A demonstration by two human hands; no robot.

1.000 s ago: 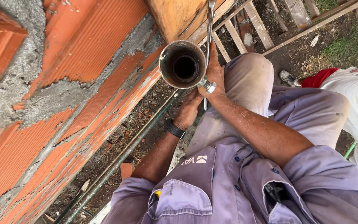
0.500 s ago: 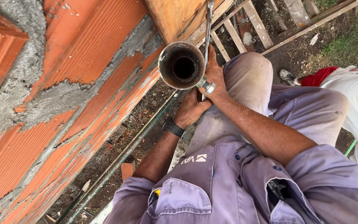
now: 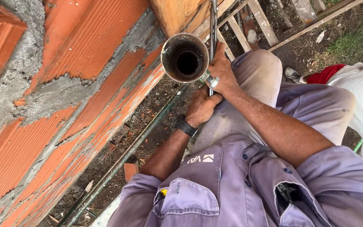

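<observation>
A rusty steel tube (image 3: pixel 167 63) points up at me, its dark open end just left of my hands. A thin metal rod (image 3: pixel 212 21) runs along the tube's right side, with a shiny metal fitting (image 3: pixel 213 81) on it. My right hand (image 3: pixel 221 67) wraps around the rod at the tube's rim, just above that fitting. My left hand (image 3: pixel 201 106), with a black watch on its wrist, grips the rod right below the fitting. The two hands touch each other.
An orange brick wall (image 3: pixel 64 84) with grey mortar fills the left. A green pipe (image 3: pixel 127 153) lies along the dirt at its foot. Wooden slats (image 3: pixel 259 21) lie at the top. Another person in white and red (image 3: pixel 358 92) is at the right edge.
Both hands keep their grip on the rod beside the tube. The tube and hands have shifted only slightly in view.
</observation>
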